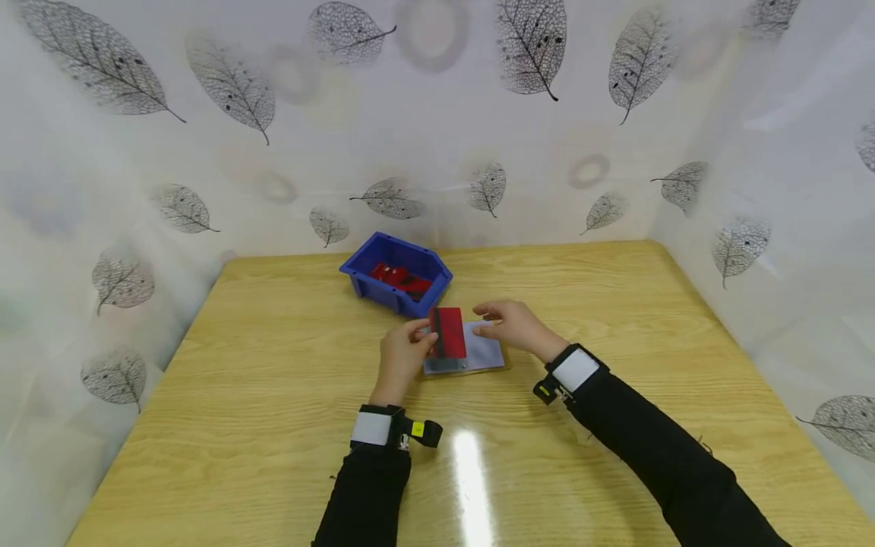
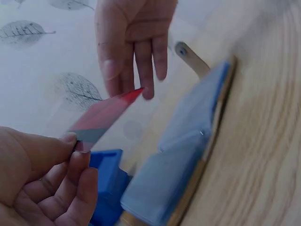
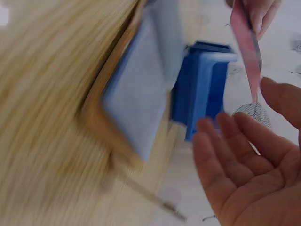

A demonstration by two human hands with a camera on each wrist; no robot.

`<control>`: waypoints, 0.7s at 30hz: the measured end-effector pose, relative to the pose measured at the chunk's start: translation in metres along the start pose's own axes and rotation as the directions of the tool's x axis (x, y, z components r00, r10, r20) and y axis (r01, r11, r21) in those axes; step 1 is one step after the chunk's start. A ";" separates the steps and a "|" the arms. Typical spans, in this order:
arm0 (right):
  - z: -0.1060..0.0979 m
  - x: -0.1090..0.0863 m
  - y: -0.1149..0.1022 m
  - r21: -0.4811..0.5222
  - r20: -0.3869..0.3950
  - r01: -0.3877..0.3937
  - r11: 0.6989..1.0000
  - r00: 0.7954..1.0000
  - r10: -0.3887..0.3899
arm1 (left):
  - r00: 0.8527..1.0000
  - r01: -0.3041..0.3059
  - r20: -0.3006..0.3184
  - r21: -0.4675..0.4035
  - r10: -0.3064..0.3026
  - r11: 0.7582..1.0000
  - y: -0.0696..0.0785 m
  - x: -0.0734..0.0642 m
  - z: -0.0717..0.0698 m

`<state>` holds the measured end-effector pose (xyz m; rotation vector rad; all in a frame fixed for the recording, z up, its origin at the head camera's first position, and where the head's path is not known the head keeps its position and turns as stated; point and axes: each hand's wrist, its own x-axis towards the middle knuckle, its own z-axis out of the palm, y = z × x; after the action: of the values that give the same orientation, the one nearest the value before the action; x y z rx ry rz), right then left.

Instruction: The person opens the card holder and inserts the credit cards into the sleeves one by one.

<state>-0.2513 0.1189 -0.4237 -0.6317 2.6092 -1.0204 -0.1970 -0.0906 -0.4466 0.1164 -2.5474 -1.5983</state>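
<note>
My left hand (image 1: pixel 398 361) pinches a red card (image 1: pixel 452 331) with a dark stripe by its left edge, between thumb and fingertips. In the left wrist view the card (image 2: pixel 106 115) is tilted, held up above an opened card holder (image 1: pixel 485 354). This holder has clear plastic sleeves, a tan cover and a strap (image 2: pixel 192 57) with a snap. Just right of the card, my right hand (image 1: pixel 514 327) hovers with loosely bent fingers and nothing in them. The right wrist view shows its palm (image 3: pixel 263 188) turned up near the card's free end.
Behind the card holder stands a blue plastic bin (image 1: pixel 372 292) with several red cards (image 1: pixel 402 280) inside. The wooden table (image 1: pixel 273 395) backs onto a pale curtain (image 1: pixel 437 144) printed with leaves, which also hangs on both sides.
</note>
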 end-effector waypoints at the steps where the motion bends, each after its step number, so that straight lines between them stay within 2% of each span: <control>1: 0.000 0.000 0.003 -0.085 0.018 -0.005 0.996 1.000 0.006 | 1.000 0.008 0.001 0.022 -0.008 1.000 -0.002 0.001 0.001; 3: 0.002 0.000 0.008 -0.217 0.066 -0.013 0.976 0.997 0.028 | 1.000 0.024 0.007 0.051 -0.025 0.998 -0.005 0.003 0.005; 7: 0.007 -0.001 0.014 -0.336 0.142 -0.008 0.942 0.988 0.060 | 0.999 0.032 0.017 0.075 -0.033 0.997 -0.011 0.006 0.014; 13: 0.011 -0.002 0.019 -0.394 0.148 0.000 0.919 0.987 0.063 | 0.999 0.033 0.002 0.146 -0.033 0.989 -0.012 0.008 0.022; 21: 0.012 -0.003 0.019 -0.397 0.132 0.006 0.918 0.990 0.050 | 1.000 0.016 0.012 0.311 -0.021 0.950 -0.006 0.012 0.027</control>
<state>-0.2496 0.1259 -0.4458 -0.7297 2.7046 -0.4155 -0.2133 -0.0704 -0.4624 0.1594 -2.7982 -1.1927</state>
